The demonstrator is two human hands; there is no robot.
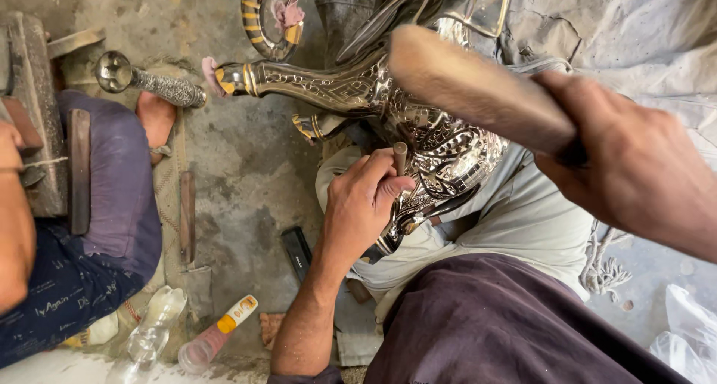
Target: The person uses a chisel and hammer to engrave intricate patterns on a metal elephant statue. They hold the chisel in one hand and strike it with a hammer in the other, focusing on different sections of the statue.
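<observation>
Centrally: one engraved silver teapot [441, 149], ornate, resting on the person's lap over pale cloth [523, 216]. Its long spout [314, 85] runs left, ending in a gold-banded tip above the concrete floor [246, 175].

Left hand [362, 205]: clenched around a short metal punch [400, 157], whose top end stands up between thumb and fingers, the hand pressed against the teapot's lower body.

Right hand [635, 167]: closed on the handle of a wooden mallet [478, 85]; the broad, worn head is raised over the teapot's upper body, blurred, just above the punch.

Beyond the spout, top centre: a second curved piece, gold-striped [265, 18], with a pink rag tucked in it.

Left margin: another person, seated, in dark blue trousers [82, 264], one forearm [15, 227] entering at the frame edge, a bare foot [157, 119] near a small engraved silver cup on a patterned stem [146, 81].

Floor items, lower left: a flat metal tool with wooden handle [187, 220]; a clear plastic bottle [153, 332]; a tube with an orange and white label [220, 332]; a black flat bar [297, 253] just beside the left forearm.

Open room: a bare strip of floor lies between the neighbour's leg and the left arm. The right side is bordered by grey cloth [642, 33] and a frayed rope end [605, 268]; a clear plastic bag [687, 332] sits at the lower right corner.
</observation>
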